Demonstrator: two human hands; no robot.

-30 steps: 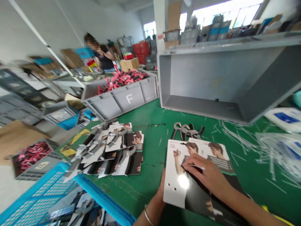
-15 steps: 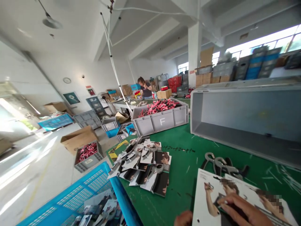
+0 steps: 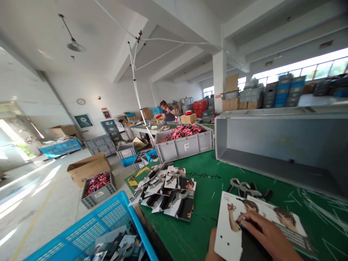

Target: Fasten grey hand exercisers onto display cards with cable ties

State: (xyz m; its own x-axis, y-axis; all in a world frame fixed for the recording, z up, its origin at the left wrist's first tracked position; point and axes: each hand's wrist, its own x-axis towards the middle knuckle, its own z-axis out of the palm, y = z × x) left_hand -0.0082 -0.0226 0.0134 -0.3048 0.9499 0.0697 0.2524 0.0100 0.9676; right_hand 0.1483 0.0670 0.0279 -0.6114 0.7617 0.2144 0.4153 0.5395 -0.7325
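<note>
At the lower right, a printed card (image 3: 228, 237) is held above the green table (image 3: 199, 226). My left hand (image 3: 211, 246) grips its left edge, the fingers mostly behind it. Over the card's front lies my right hand (image 3: 268, 235), fingers bent and pressed together near the printed arm; anything small between the fingertips is hidden. More printed cards (image 3: 295, 232) lie behind and to the right. Just beyond them are loose grey pliers (image 3: 246, 188). Left of my hands, carded pliers (image 3: 165, 192) are heaped near the table edge.
A grey crate (image 3: 185, 146) of red-handled tools stands at the back. An empty grey crate (image 3: 272, 141) lies on its side at right. A blue basket (image 3: 78, 226) of carded items is at lower left. A person (image 3: 168, 113) works at a far table.
The camera view has tilted up and shifted slightly. The held card and my right hand appear further left, and more of my left hand shows at the card's edge.
</note>
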